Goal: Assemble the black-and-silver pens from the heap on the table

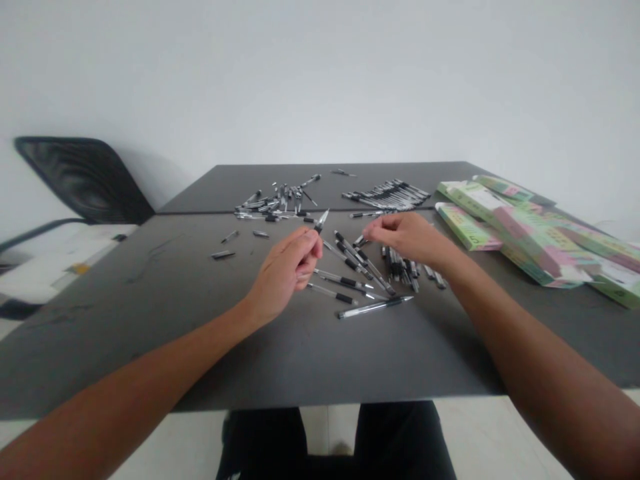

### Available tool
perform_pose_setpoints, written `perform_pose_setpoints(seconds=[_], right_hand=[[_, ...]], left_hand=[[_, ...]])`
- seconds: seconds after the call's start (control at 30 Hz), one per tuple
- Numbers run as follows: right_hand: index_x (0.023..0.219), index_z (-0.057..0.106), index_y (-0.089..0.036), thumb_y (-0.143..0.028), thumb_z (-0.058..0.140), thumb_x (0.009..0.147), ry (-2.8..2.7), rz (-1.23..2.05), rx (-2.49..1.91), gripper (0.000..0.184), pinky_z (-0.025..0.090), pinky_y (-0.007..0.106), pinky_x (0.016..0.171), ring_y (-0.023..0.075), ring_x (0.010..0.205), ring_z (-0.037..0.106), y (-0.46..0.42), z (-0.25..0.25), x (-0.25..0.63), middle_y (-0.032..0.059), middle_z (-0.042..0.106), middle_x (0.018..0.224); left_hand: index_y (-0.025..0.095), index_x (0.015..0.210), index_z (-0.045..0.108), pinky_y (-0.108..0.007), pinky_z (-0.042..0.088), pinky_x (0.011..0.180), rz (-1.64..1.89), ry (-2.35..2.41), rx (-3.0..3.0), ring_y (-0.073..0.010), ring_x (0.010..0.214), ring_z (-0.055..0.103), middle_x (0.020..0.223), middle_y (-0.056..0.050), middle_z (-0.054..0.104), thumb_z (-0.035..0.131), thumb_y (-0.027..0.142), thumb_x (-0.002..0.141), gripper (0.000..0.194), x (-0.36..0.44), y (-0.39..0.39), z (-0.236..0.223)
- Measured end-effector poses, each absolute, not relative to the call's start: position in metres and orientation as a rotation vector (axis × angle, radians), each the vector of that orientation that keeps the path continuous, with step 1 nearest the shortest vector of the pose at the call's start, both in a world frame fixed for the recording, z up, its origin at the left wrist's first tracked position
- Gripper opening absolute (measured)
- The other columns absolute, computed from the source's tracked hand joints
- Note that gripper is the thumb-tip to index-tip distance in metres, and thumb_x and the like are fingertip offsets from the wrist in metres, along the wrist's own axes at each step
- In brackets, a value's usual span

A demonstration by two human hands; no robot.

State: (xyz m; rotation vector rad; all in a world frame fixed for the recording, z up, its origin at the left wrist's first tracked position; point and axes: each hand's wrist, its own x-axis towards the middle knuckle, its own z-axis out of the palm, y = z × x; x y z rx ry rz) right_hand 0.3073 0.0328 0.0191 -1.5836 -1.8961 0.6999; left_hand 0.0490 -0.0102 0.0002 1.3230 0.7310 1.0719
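My left hand (291,267) is closed around a clear-barrelled gel pen (321,220), its pointed tip angled up and to the right and its dark grip by my thumb. Most of that barrel is hidden in my fist. My right hand (395,233) hovers low over the pens, fingers pinched together. A small dark-and-clear piece (359,240) shows at its fingertips; whether it is a cap or a pen end is unclear. Several loose pens (345,281) lie between my hands, and a bundle of pens (397,267) sits under my right hand.
A neat row of pens (393,193) lies farther back. To its left is a jumbled pile of pens and parts (280,200). Small pen caps (223,255) are scattered at left. Green-and-pink boxes (520,227) are heaped at right. A mesh chair (85,177) stands beyond the table's left edge.
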Motion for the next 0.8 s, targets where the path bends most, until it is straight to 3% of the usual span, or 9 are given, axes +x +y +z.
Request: perform_pose_setpoints(seconds=[0.17,0.27,0.4,0.6,0.8], right_hand=[[0.087,0.077,-0.018,-0.040,0.086,0.085,-1.254,1.615,-1.055,0.024,0.032,0.015,0.048,0.0048,0.061,0.045,0.021,0.025,0.287,-0.0024,0.069,0.087],[0.108,0.077,-0.017,-0.027,0.089,0.085,-0.984,1.941,-0.847,0.028,0.035,0.011,0.046,0.0007,0.057,0.046,0.010,0.029,0.276,-0.0047,0.068,0.089],[0.127,0.071,-0.013,-0.013,0.077,0.095,-0.837,2.112,-0.718,0.032,0.032,0.008,0.039,-0.0019,0.052,0.048,-0.004,0.034,0.267,-0.0035,0.068,0.093],[0.124,0.070,-0.015,-0.013,0.066,0.104,-0.721,2.256,-0.660,0.021,0.033,0.006,0.034,-0.0035,0.043,0.050,-0.015,0.038,0.263,-0.0027,0.072,0.094],[0.119,0.071,-0.013,-0.014,0.059,0.109,-0.636,2.299,-0.673,0.016,0.037,0.005,0.033,-0.0039,0.037,0.052,-0.016,0.036,0.261,0.0048,0.082,0.101]], left_hand=[[0.021,0.080,0.052,-0.014,0.018,0.040,1.082,0.698,1.320,-0.0061,0.044,0.015,0.053,0.011,0.030,0.061,0.052,0.099,0.038,0.050,-0.014,0.004],[0.021,0.080,0.052,-0.015,0.018,0.040,1.083,0.670,1.324,-0.0064,0.044,0.015,0.053,0.011,0.030,0.060,0.051,0.101,0.037,0.050,-0.016,0.004],[0.021,0.080,0.051,-0.015,0.017,0.041,1.068,0.662,1.330,-0.0069,0.045,0.015,0.054,0.011,0.030,0.058,0.049,0.103,0.036,0.049,-0.018,0.005],[0.021,0.080,0.052,-0.016,0.017,0.042,1.075,0.663,1.332,-0.0071,0.046,0.015,0.054,0.011,0.029,0.058,0.049,0.104,0.037,0.049,-0.020,0.005],[0.021,0.079,0.052,-0.018,0.019,0.043,1.105,0.631,1.342,-0.0074,0.046,0.016,0.054,0.011,0.029,0.058,0.052,0.104,0.041,0.050,-0.024,0.004]])
